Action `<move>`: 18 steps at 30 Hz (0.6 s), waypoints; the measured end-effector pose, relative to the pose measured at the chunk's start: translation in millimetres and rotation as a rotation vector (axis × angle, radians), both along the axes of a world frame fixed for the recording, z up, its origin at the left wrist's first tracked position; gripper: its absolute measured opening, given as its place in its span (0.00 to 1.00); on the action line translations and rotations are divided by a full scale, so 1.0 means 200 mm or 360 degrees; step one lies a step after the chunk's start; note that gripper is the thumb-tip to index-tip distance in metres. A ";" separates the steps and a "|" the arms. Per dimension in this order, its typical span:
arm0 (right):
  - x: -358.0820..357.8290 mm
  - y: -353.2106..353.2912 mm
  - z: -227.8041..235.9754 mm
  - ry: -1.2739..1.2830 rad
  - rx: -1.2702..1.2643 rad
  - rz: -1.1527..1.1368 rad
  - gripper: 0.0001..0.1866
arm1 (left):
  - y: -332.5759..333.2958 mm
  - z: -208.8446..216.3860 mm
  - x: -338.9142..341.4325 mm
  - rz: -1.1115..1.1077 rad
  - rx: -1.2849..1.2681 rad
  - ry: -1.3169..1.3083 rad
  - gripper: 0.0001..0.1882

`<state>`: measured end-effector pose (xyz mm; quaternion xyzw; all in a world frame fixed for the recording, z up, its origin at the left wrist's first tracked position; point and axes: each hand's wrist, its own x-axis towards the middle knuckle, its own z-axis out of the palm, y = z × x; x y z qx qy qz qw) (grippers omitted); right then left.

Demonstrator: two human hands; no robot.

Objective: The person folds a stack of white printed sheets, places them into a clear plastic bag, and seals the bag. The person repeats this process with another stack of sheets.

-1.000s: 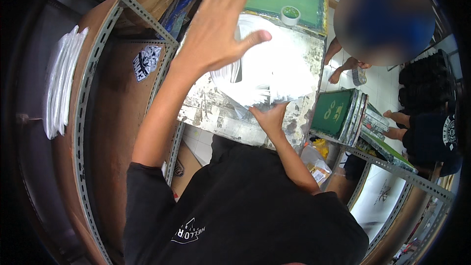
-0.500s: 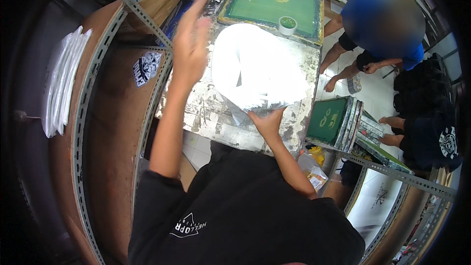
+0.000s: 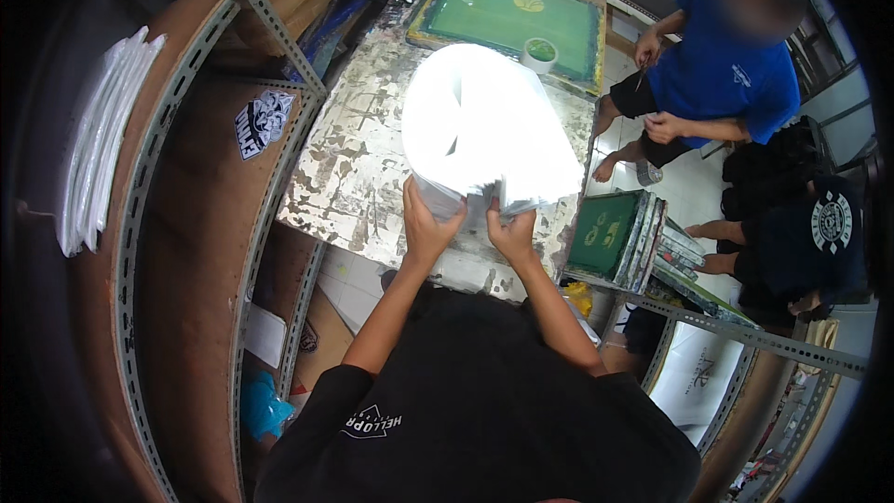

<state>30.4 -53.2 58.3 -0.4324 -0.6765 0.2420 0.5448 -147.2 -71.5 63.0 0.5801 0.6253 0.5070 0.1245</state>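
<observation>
A thick bundle of thin white sheets point(image 3: 526, 130) rests on the paint-stained table point(image 3: 345, 149), glaring so brightly that its surface is washed out. Its left side is bent over in a curl, and many separate edges show at the near side. My left hand point(image 3: 431, 231) grips the near left edge, fingers closed round it. A short way to the right, my right hand point(image 3: 512, 231) pinches the near edge with its thumb on top. Some of the fingers of both hands are hidden beneath the sheets. Whether the sheets are paper or plastic I cannot tell.
Behind the bundle lie a green printing screen point(image 3: 498, 9) and a tape roll point(image 3: 539, 55). More screens point(image 3: 605, 233) lean at the right. Metal-framed shelves point(image 3: 177, 251) flank me, white packs point(image 3: 107, 140) on the left. A person in blue point(image 3: 745, 74) is beyond the table's right side.
My left hand has come down from its raised place at the left and now holds the bundle's near edge. The right hand stays at that edge. The person in blue has straightened up.
</observation>
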 end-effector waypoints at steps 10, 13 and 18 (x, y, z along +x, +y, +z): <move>-0.14 0.25 0.41 0.0572 -0.0923 0.0000 0.21 | 0.47 0.15 -0.41 0.0144 0.0032 -0.0352 0.23; 0.09 0.44 0.66 0.0859 -0.1049 0.0292 0.20 | 0.60 0.24 -0.68 -0.0020 -0.0519 -0.0595 0.21; 0.36 0.54 0.26 0.1259 -0.1693 0.0385 0.13 | 0.74 -0.08 -0.83 -0.0423 -0.1017 -0.0677 0.26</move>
